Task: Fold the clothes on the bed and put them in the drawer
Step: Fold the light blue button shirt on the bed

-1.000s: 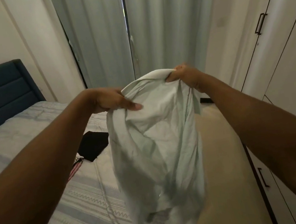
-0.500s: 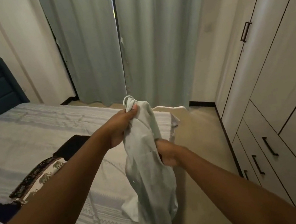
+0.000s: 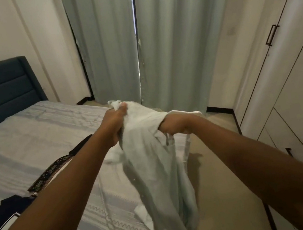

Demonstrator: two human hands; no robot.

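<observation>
A: What's on the bed?

B: At the near left, a dark garment and a patterned one, both unfolded.

A: And the hands?

B: The left hand is fisted round a bunched part of the pale green shirt, which hangs over the bed's right edge. The right hand, just beside it, has its fingers curled into the cloth too.

A: How will it handle?

B: Light and limp, I'd say. Take it by the shoulder seams so it hangs flat. The drawers at the right look closed.
</observation>
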